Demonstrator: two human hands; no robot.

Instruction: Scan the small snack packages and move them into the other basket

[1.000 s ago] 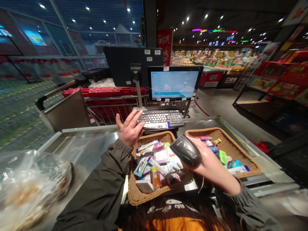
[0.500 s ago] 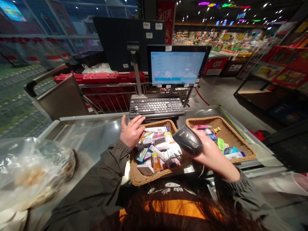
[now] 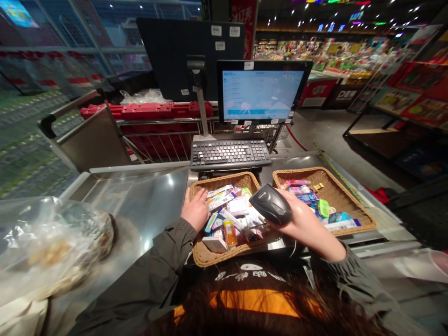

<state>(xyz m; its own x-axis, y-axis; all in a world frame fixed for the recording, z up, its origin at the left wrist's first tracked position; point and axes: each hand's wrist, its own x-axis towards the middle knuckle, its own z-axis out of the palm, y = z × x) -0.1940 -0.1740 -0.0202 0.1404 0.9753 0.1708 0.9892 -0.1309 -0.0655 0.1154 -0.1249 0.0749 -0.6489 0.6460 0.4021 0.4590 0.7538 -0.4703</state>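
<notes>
My right hand (image 3: 299, 218) grips a black barcode scanner (image 3: 270, 203), its head pointing left over the right part of a wicker basket (image 3: 206, 259). Small boxes and packets fill that basket, among them an orange bottle (image 3: 230, 233) and a white box (image 3: 214, 244). At the basket's left rim is my left hand (image 3: 196, 212), fingers apart and reaching over the edge near the packets; nothing shows in its grasp. A second wicker basket (image 3: 353, 205) to the right holds several small items, including a green container (image 3: 324, 208).
Behind the baskets stand a black keyboard (image 3: 230, 154), a lit monitor (image 3: 261, 95) and a second screen's dark back (image 3: 175, 60). A clear plastic bag (image 3: 52, 247) lies on the metal counter (image 3: 140, 196) at left. Beyond the counter are a trolley (image 3: 94, 135) and red crates (image 3: 157, 112).
My left hand has moved down and slightly left from near the keyboard to the basket's left rim. The scanner stays in my right hand, almost unmoved. The view has shifted slightly.
</notes>
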